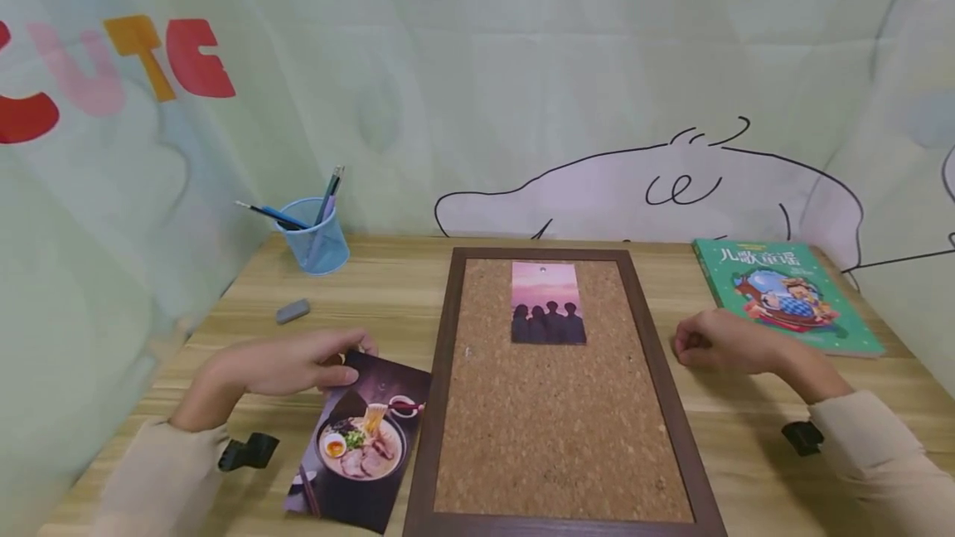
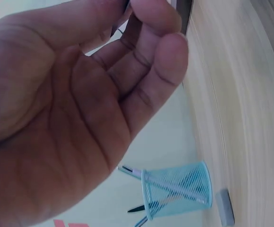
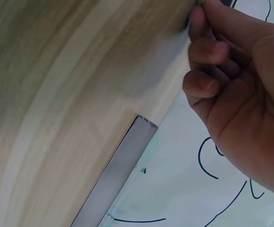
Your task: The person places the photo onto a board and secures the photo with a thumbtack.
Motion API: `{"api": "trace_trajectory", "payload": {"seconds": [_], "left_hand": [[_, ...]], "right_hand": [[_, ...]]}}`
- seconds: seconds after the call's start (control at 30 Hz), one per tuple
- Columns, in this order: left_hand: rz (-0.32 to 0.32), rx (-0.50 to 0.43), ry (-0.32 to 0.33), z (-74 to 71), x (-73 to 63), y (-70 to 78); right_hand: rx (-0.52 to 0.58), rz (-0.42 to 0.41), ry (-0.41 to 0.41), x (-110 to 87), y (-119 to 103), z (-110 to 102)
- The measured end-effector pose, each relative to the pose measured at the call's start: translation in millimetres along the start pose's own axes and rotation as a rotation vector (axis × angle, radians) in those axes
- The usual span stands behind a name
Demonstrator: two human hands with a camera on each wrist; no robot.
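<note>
In the head view my left hand [image 1: 313,363] pinches the top corner of a photo print [image 1: 358,471] of a ramen bowl. The print lies at a slant along the left side of a framed cork board [image 1: 559,429]. Near the board's top is a pink sunset photo [image 1: 548,305] with silhouetted people, a small round pin at its upper edge. My right hand [image 1: 731,346] rests low over the table, right of the board, fingers curled. The right wrist view shows its thumb and forefinger together on a tiny dark green thing [image 3: 197,4], mostly hidden.
A green children's book [image 1: 791,297] lies behind my right hand. At the back left stands a blue mesh pen cup [image 1: 319,247] with several pencils and pens, and a grey eraser [image 1: 293,311] sits in front of it. A printed curtain [image 1: 522,89] hangs behind the table.
</note>
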State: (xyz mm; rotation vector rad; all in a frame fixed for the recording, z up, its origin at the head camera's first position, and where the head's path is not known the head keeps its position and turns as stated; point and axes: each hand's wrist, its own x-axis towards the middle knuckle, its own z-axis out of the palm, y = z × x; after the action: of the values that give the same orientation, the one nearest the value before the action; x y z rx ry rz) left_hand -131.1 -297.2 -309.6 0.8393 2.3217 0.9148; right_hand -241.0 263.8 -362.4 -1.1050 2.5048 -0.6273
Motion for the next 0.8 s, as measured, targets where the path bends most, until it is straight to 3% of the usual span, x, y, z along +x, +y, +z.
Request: {"api": "trace_trajectory", "payload": {"seconds": [0.23, 0.4, 0.67, 0.8], "left_hand": [[-0.024, -0.024, -0.008, 2.3, 18.4, 8.3], [-0.029, -0.03, -0.007, 2.6, 30.7, 10.4], [-0.023, -0.042, -0.011, 3.1, 52.2, 10.1], [0.004, -0.044, 0.005, 6.5, 64.4, 11.5]], "right_hand": [[-0.043, -0.064, 0.1, 3.4, -8, -2], [-0.005, -0.062, 0.124, 5.9, -15, -2], [0.115, 0.026, 0.046, 14.0, -32, -13], [0.119, 0.046, 0.022, 16.0, -40, -14]]}}
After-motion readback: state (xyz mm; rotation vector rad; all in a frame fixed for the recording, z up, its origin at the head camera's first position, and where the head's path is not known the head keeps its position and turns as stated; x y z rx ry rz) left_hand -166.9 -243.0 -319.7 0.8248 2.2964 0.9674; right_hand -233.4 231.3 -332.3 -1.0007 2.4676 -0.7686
